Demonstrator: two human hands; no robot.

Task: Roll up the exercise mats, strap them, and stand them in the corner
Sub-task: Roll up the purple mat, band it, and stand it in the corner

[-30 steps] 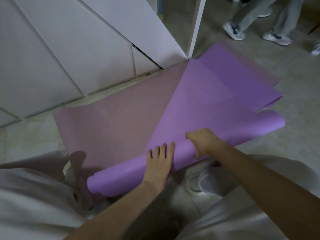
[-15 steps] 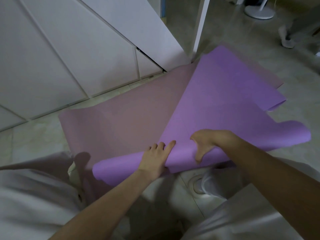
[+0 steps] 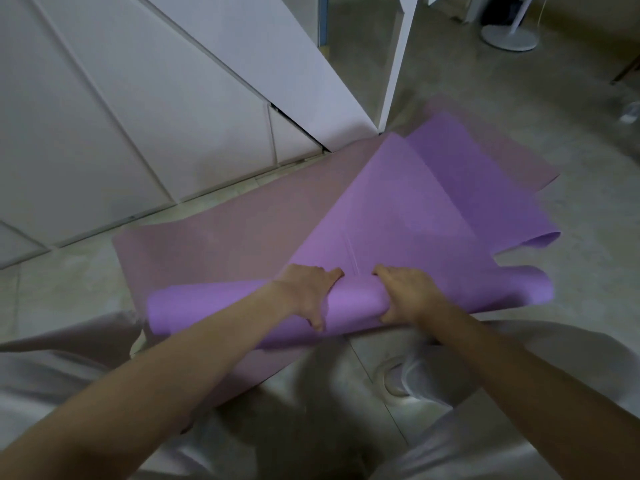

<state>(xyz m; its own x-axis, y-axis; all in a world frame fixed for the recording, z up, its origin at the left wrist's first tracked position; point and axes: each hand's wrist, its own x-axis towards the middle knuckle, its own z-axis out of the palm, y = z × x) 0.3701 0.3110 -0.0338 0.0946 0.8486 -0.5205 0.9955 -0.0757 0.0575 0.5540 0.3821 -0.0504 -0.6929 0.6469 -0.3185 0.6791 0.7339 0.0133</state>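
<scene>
Two hands work the near end of the purple exercise mat (image 3: 398,209), which curls here into a loose, fat roll just in front of us. Our left hand (image 3: 306,292) and right hand (image 3: 407,294) grip that roll close together near its middle. The fingers hook over the top and the thumbs tuck against the near side, so both hands are closed round the foam. We judge that they sit centrally to keep the turn even across the width, and that the hooked fingers let us pull the roll tight before pushing it onward. The rest of the mat lies askew, its far part folded and one end curling up at the right, so the roll may wander unless we square it.

Beneath it and touching it, a dusty pink mat (image 3: 221,244) lies flat, yet to be rolled; no strap shows. Both rest on a pale tiled floor (image 3: 59,271) in dim light. White cabinet doors (image 3: 104,116) run along the left, close to the pink mat's far edge. A round fan base (image 3: 509,38) stands well apart at the upper right. Our white shoe (image 3: 403,377) sits just below the roll.
</scene>
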